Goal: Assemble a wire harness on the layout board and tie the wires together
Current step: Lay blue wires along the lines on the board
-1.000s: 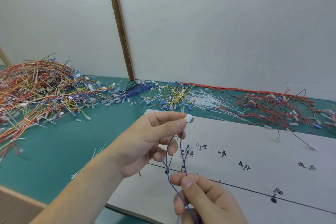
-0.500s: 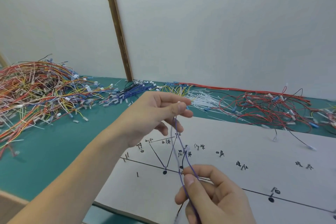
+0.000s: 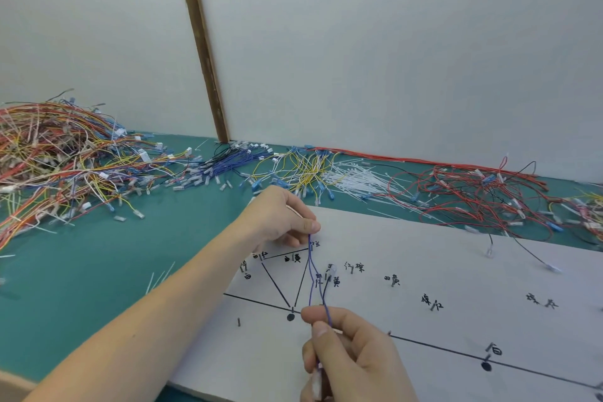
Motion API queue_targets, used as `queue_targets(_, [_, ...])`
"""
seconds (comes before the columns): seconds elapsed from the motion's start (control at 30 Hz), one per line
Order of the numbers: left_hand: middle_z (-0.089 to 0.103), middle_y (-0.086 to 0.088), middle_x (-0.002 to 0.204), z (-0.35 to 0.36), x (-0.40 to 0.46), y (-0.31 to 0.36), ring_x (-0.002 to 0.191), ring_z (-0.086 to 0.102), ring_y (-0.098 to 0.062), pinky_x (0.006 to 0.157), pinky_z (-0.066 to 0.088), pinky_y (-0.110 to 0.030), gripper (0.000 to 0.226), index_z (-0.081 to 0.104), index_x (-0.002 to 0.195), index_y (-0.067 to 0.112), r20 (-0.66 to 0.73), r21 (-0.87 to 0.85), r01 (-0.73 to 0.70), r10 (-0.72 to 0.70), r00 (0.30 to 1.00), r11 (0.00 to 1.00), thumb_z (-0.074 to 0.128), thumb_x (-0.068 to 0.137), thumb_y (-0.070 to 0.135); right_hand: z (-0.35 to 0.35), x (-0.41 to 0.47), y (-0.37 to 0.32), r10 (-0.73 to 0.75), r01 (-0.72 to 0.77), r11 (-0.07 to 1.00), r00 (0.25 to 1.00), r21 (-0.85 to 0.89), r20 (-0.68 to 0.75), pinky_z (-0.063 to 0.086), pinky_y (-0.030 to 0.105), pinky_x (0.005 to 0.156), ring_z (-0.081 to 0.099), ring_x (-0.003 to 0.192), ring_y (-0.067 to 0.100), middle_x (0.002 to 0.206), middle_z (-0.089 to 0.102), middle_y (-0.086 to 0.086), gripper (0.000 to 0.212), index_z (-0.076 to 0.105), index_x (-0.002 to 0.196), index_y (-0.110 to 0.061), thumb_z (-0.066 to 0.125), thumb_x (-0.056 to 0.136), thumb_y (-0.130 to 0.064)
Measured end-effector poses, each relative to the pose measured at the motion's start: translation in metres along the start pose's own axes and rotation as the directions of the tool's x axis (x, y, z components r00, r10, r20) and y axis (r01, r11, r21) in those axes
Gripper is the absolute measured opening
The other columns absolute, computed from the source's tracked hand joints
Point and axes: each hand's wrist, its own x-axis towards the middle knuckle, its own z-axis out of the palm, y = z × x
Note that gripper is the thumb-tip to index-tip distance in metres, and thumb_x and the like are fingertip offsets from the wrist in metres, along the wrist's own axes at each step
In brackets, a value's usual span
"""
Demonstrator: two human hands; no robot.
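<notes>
- The left hand (image 3: 280,219) pinched the top end of a blue-purple wire pair (image 3: 312,274) between thumb and fingertips, right over a pin near the top corner of the drawn triangle on the white layout board (image 3: 424,254).
- The right hand (image 3: 349,356) was curled around the lower end of that same pair, thumb pressing it down, low over the board's front edge; something pale, maybe a connector, showed below the fingers.
- Between the two hands the wires ran taut and nearly upright, crossing the black route lines and handwritten labels.
- On the green bench (image 3: 98,271) a big mixed tangle of wires (image 3: 58,160) lay far left, with white cable ties (image 3: 359,179) and a red wire heap (image 3: 473,196) behind the board.
</notes>
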Motion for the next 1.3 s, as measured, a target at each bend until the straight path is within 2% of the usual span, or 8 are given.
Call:
queue_targets(0.17, [0.076, -0.015, 0.072, 0.002, 0.008, -0.006, 0.056, 0.07, -0.018, 0.047, 0.054, -0.023, 0.016, 0.076, 0.085, 0.003, -0.011, 0.015, -0.004, 0.004, 1.0, 1.0, 0.09, 0.075, 0.004, 0.006, 0.0, -0.004, 0.031, -0.021, 0.988, 0.997, 0.156, -0.066, 0.026, 0.013, 0.034, 0.031, 0.031, 0.012, 0.046, 0.047, 0.015, 0.025, 0.07, 0.092, 0.005, 0.047, 0.103, 0.005])
queue_targets(0.37, [0.077, -0.017, 0.078, -0.001, 0.008, -0.013, 0.06, 0.072, -0.019, 0.053, 0.058, -0.025, 0.017, 0.077, 0.087, 0.005, -0.005, -0.038, -0.044, 0.044, 0.999, 0.998, 0.09, 0.077, 0.008, -0.002, -0.001, 0.006, -0.061, 0.056, 0.988, 0.998, -0.144, -0.027, 0.034, 0.012, 0.042, 0.039, 0.032, 0.008, 0.045, 0.058, 0.009, 0.028, 0.075, 0.083, -0.008, 0.055, 0.099, 0.001])
queue_targets(0.6, [0.078, -0.013, 0.076, 0.001, 0.006, -0.017, 0.059, 0.072, -0.018, 0.044, 0.051, -0.021, 0.02, 0.073, 0.092, 0.004, 0.01, -0.037, -0.075, 0.076, 0.997, 0.996, 0.088, 0.078, 0.004, -0.004, -0.006, 0.002, 0.045, -0.038, 0.994, 0.997, 0.101, -0.069, 0.027, 0.016, 0.032, 0.029, 0.027, 0.012, 0.051, 0.059, 0.031, 0.033, 0.071, 0.086, 0.006, 0.044, 0.104, 0.003])
queue_targets(0.73, [0.077, -0.009, 0.074, 0.002, 0.007, -0.019, 0.058, 0.072, -0.016, 0.042, 0.048, -0.02, 0.019, 0.073, 0.093, 0.006, 0.009, -0.03, -0.099, 0.099, 0.995, 0.995, 0.087, 0.08, 0.005, -0.005, -0.008, 0.003, 0.024, -0.003, 0.986, 0.992, 0.169, -0.123, 0.026, 0.017, 0.032, 0.031, 0.034, 0.011, 0.056, 0.061, 0.038, 0.028, 0.06, 0.093, 0.006, 0.037, 0.107, -0.001])
queue_targets(1.0, [0.077, -0.013, 0.074, 0.001, 0.005, -0.02, 0.057, 0.07, -0.016, 0.043, 0.048, -0.019, 0.018, 0.073, 0.093, 0.005, 0.019, -0.045, -0.112, 0.113, 0.993, 0.993, 0.087, 0.08, 0.005, -0.007, -0.009, 0.001, 0.04, 0.013, 0.967, 0.979, 0.253, -0.201, 0.025, 0.015, 0.03, 0.027, 0.026, 0.009, 0.063, 0.061, 0.045, 0.024, 0.057, 0.099, 0.007, 0.036, 0.107, -0.002])
queue_targets(1.13, [0.078, -0.01, 0.073, 0.006, 0.004, -0.02, 0.058, 0.072, -0.013, 0.043, 0.047, -0.017, 0.02, 0.074, 0.092, 0.008, -0.015, 0.045, -0.131, 0.132, 0.991, 0.99, 0.089, 0.078, 0.007, -0.005, -0.009, -0.001, 0.041, -0.007, 0.983, 0.983, 0.185, -0.181, 0.028, 0.017, 0.031, 0.034, 0.036, 0.013, 0.055, 0.059, 0.039, 0.016, 0.059, 0.098, 0.006, 0.045, 0.104, 0.001])
queue_targets(1.2, [0.078, -0.006, 0.072, 0.008, 0.004, -0.019, 0.057, 0.072, -0.012, 0.044, 0.047, -0.017, 0.019, 0.074, 0.089, 0.01, -0.034, 0.114, -0.157, 0.162, 0.986, 0.981, 0.09, 0.077, 0.008, -0.001, -0.009, 0.003, 0.027, -0.005, 0.992, 0.984, 0.128, -0.177, 0.03, 0.017, 0.031, 0.035, 0.028, 0.014, 0.048, 0.056, 0.031, 0.011, 0.062, 0.096, 0.006, 0.052, 0.099, 0.009])
queue_targets(1.3, [0.076, 0.008, 0.068, 0.008, 0.006, -0.017, 0.057, 0.069, -0.004, 0.052, 0.05, -0.016, 0.02, 0.076, 0.081, 0.02, -0.049, 0.316, -0.219, 0.246, 0.968, 0.923, 0.094, 0.072, 0.017, 0.004, -0.016, 0.014, 0.009, -0.002, 0.998, 0.993, 0.056, -0.12, 0.037, 0.019, 0.037, 0.04, 0.03, 0.015, 0.048, 0.052, 0.019, 0.022, 0.068, 0.1, 0.0, 0.056, 0.093, 0.017])
